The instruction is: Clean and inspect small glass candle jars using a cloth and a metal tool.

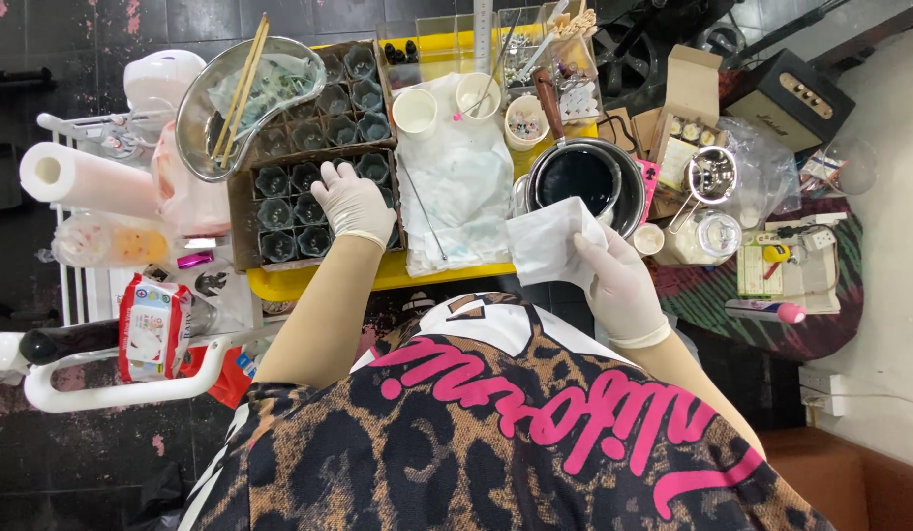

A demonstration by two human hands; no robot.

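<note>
nearest me, my right hand [619, 280] in a white glove pinches a white paper wipe [550, 241] by its near edge, held just over the rim of the black pot [584, 177]. i judge the wipe light, limp and easily torn, so a gathered corner is the best hold. my left hand [350, 202] rests fingers down on a tray of dark glass cups [284, 211]; whether it grips one, i cannot tell. farther off stand two white paper cups [415, 110].

White gloves [353, 202], white tissue [547, 241], black pot [575, 177], yellow table [309, 283], leopard-print shirt [456, 442] with pink lettering
</note>
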